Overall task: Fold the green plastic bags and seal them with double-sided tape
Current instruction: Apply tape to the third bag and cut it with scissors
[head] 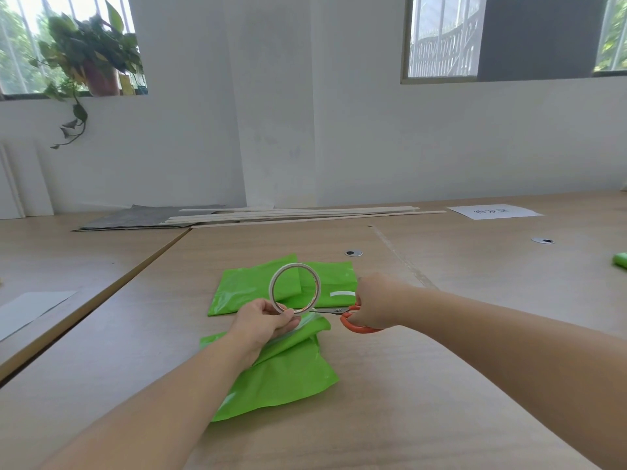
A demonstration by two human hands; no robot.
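As right hand (380,300) grips scissors (354,323), left hand (264,322) pinches tape (317,286) (ring).

far bag (244,290) folded flat w/ white strip (342,293) | near bag (288,371) crumpled | tape roll (317,290) upright, held

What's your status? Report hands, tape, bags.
Left hand holds tape roll. Right hand grips scissors, blades at roll. Far bag folded, strip on; near bag rumpled. Nothing blocking.

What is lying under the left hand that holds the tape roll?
The nearer green bag lies on the table below the left hand and tape roll. The forearm covers the bag's left part, so that is hidden.
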